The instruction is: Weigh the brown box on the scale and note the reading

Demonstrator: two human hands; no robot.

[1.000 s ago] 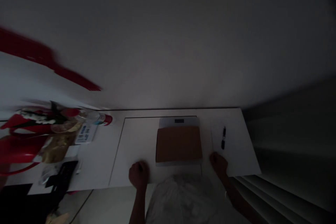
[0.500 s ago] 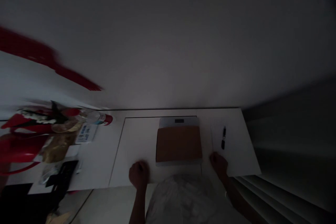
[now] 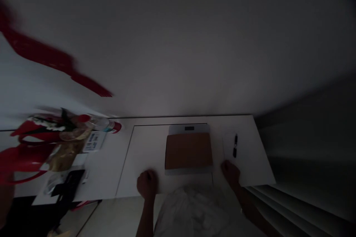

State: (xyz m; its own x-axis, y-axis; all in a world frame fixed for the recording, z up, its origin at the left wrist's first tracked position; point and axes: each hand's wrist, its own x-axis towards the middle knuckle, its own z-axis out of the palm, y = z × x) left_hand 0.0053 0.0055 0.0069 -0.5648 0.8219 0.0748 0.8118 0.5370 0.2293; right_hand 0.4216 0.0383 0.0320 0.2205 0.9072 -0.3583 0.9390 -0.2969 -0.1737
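My left hand (image 3: 147, 184) rests as a fist near the front edge of the white table (image 3: 144, 148). My right hand (image 3: 231, 172) is also closed, on the table just below a pen (image 3: 235, 145). Whether either fist has something inside is too dark to tell. Between the hands lies a flat brown rectangular object (image 3: 188, 150) on top of a grey device (image 3: 177, 129) with a small dark display. Neither hand touches them. The pen lies on what looks like a pale sheet.
At the left stand a bottle (image 3: 107, 124) with a red label, a printed box (image 3: 94, 141), white flowers (image 3: 48, 123), a red watering-can-like object (image 3: 25, 159) and a black object (image 3: 72, 183). A red strip (image 3: 44, 57) hangs on the wall behind.
The view has shifted slightly, so the left-side items appear a little further right. Both hands remain closed in the same places on the table.
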